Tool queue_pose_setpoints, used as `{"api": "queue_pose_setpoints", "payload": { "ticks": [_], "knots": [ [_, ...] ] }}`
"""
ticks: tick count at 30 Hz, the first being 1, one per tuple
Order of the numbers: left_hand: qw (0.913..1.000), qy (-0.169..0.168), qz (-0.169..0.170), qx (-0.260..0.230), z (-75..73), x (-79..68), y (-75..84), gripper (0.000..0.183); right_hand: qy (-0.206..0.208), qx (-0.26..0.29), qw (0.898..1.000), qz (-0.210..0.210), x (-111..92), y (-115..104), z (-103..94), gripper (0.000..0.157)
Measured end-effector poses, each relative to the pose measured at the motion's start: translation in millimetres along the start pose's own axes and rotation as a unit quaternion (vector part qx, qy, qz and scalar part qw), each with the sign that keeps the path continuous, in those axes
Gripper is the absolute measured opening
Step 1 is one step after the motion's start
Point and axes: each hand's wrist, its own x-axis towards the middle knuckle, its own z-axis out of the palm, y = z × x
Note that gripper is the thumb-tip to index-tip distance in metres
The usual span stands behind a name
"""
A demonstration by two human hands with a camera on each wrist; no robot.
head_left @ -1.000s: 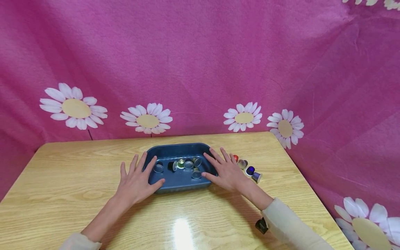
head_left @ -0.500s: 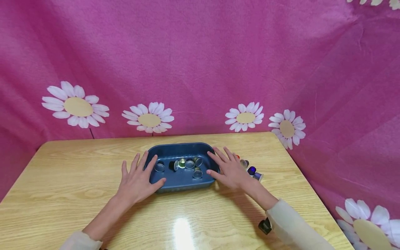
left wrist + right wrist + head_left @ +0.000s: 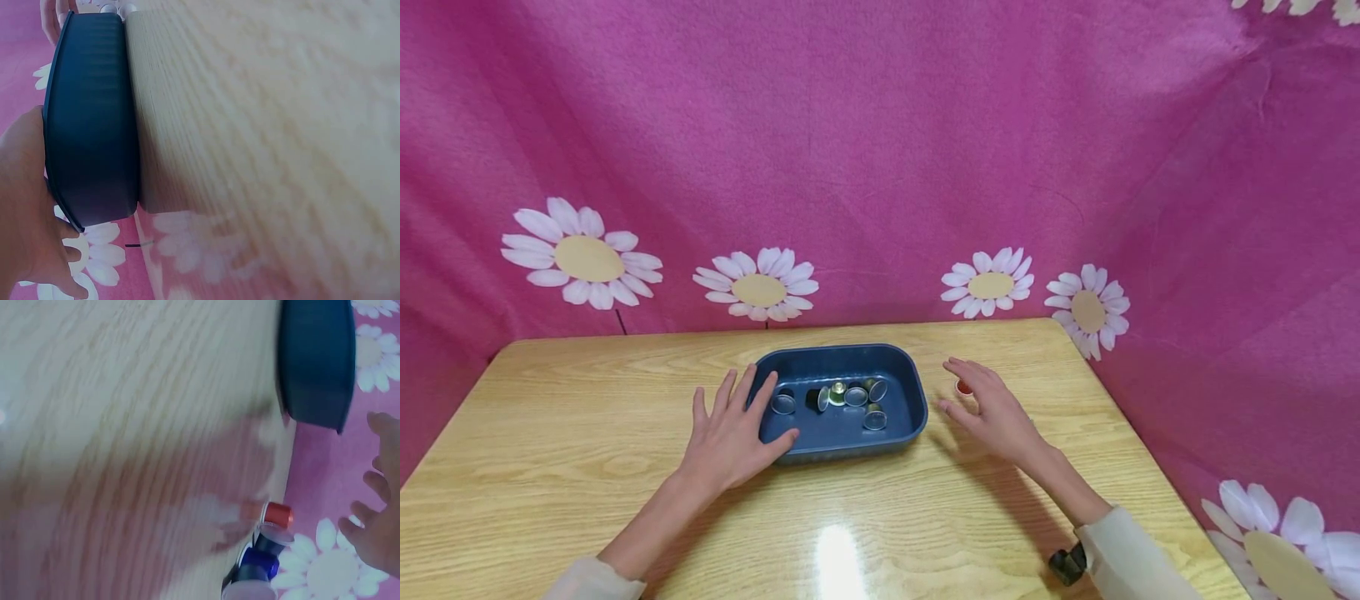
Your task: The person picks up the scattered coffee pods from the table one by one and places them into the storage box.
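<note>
Both hands flat-open: left hand (image 3: pixel 730 437) touching tray (image 3: pixel 904 371), right hand (image 3: pixel 992 412) above capsules (image 3: pixel 265 550).

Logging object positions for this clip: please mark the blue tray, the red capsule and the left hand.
tray (image 3: pixel 917 392), head view, bare right inner wall.
red capsule (image 3: pixel 277 515), right wrist view, its red side.
left hand (image 3: pixel 730 437), head view, back of the hand.

Head view above; wrist views table-level.
</note>
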Motion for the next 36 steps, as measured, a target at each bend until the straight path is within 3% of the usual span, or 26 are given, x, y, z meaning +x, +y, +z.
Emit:
{"api": "queue_pose_setpoints", "payload": {
  "ticks": [6, 16, 27, 36],
  "knots": [
    [1.0000, 0.001, 0.002, 0.002, 0.6, 0.0, 0.0, 0.090, 0.027, 0.061, 0.996, 0.064, -10.6, 10.3, -13.0, 0.063],
    [1.0000, 0.000, 0.002, 0.002, 0.6, -0.7, 0.2, 0.089, 0.041, 0.069, 0.990, 0.115, -36.5, 30.3, -25.3, 0.047],
    [1.0000, 0.000, -0.001, -0.003, 0.3, -0.8, 0.3, 0.091, 0.054, 0.028, 0.992, 0.110, -61.6, 54.7, -39.3, 0.044],
    [1.0000, 0.002, 0.003, -0.002, -0.1, 0.2, -0.4, 0.089, 0.040, 0.038, 0.991, 0.124, -75.5, 74.3, -37.2, 0.049]
  ]
}}
